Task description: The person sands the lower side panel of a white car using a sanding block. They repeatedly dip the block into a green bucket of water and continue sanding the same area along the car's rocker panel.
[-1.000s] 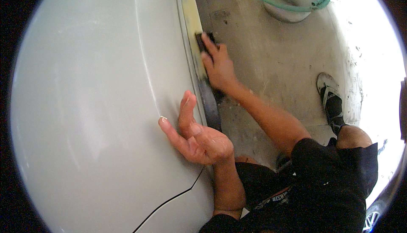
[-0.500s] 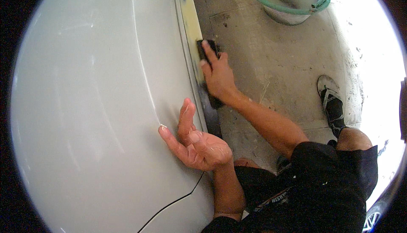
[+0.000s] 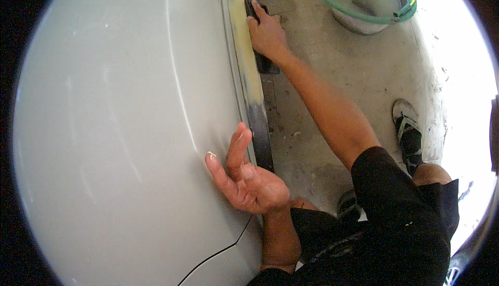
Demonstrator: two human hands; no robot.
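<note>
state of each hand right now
Left hand: open, palm up, holding nothing.
Right hand: closed, holding a black block.

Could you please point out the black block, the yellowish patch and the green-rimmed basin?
black block [image 3: 268, 66]: head view, its exposed end nearer the wearer.
yellowish patch [image 3: 244, 46]: head view, its middle.
green-rimmed basin [image 3: 364, 17]: head view, its rim.

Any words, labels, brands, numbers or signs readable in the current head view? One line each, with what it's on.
No legible text to quote.
Black clothing: faint pale print, too blurred to read.
Round light mark, lower right: too small to read.
Pale panel, black block under the right hand, green-rimmed tub: no lettering visible.
</note>
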